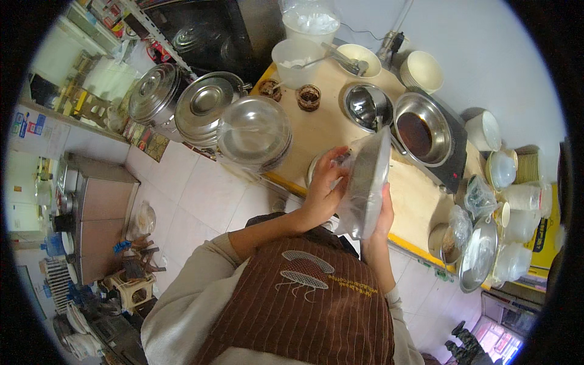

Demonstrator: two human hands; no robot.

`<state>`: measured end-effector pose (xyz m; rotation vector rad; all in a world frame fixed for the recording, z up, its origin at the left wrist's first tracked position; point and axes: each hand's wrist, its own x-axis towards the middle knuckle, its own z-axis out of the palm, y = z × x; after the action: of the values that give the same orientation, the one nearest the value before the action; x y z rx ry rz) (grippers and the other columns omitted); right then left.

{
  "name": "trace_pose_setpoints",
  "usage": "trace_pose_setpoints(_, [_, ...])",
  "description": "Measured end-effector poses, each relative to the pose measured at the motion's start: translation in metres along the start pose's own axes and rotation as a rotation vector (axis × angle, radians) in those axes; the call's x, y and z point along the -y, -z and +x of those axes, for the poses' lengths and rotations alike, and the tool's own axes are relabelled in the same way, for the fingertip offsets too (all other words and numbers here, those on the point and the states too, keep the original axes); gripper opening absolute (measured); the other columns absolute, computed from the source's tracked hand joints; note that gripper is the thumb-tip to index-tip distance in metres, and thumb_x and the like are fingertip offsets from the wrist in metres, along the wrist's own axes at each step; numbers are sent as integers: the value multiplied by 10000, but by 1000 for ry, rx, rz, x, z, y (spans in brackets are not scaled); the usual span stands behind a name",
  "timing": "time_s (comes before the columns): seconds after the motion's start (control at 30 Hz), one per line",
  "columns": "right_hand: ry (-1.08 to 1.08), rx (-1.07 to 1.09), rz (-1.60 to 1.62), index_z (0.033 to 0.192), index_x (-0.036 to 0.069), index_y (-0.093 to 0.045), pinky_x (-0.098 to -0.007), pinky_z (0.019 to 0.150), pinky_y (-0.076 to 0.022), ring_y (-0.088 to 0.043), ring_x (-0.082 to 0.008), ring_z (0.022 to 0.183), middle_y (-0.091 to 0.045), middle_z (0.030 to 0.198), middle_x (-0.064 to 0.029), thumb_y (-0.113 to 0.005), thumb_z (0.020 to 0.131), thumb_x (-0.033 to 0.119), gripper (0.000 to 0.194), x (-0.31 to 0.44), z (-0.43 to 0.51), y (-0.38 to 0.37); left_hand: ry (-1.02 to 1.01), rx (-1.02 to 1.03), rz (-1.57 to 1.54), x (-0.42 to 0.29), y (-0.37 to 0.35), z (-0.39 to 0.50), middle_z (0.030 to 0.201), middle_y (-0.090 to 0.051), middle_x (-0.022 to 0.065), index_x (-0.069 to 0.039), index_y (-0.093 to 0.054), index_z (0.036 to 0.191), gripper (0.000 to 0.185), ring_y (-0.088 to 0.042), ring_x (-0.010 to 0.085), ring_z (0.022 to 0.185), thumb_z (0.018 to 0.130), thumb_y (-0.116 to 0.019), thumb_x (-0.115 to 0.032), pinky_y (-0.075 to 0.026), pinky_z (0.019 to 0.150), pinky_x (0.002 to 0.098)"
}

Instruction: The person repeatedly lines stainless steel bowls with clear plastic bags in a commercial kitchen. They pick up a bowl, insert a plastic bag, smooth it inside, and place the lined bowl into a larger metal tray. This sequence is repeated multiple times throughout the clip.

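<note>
Over the front edge of the table, a plate-like dish (368,178) in clear plastic film is tipped up on its side. My right hand (385,214) holds it from behind and below, fingers along its outer edge. My left hand (324,187) is at its near face, fingers bent into the loose plastic film (349,173). What the dish contains cannot be made out. Left of my hands stands a stack of similar film-covered dishes (254,130) at the table edge. Partly hidden behind my left hand is a pale round rim (312,169) on the table.
A steel pan of dark liquid (415,132) sits on a black induction cooker (456,155) with a red light lit. Nearby are a steel pot (365,102), dark-smeared jars (309,97), a white bucket (296,68) and lidded steel pots (205,105). Bowls and bagged containers (480,196) crowd the right.
</note>
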<state>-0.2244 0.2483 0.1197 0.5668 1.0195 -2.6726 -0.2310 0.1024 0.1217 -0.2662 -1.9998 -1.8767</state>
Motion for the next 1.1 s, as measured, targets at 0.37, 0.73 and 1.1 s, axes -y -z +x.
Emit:
trace_pose_setpoints(0.37, [-17,98,-100,1151,29,-530,-351,804,-508,-605,-213,898,-615,1021,-98,-480,945,327,366,-3,6,-18,426,177,-149,0,46,19,913,-548,22,-59,-514,981,333,-536,117,817,733,-736,-66,-474,664,260])
trace_pose_setpoints(0.73, [459,305,-884,844,-16,-595,-259,648,-414,-510,-125,683,-577,744,-13,-488,961,263,321,-68,90,-106,650,-105,-273,-46,233,42,963,-553,0,-65,-538,1140,300,-523,66,795,853,-608,-116,-433,655,197])
trace_pose_setpoints(1.1, [104,240,-730,1008,72,-476,-206,494,-427,-565,-92,571,-585,870,-36,-481,963,257,191,-60,96,-90,510,-199,272,37,286,43,1006,-608,58,-7,-555,1158,325,-565,138,899,871,-623,-143,-471,763,265])
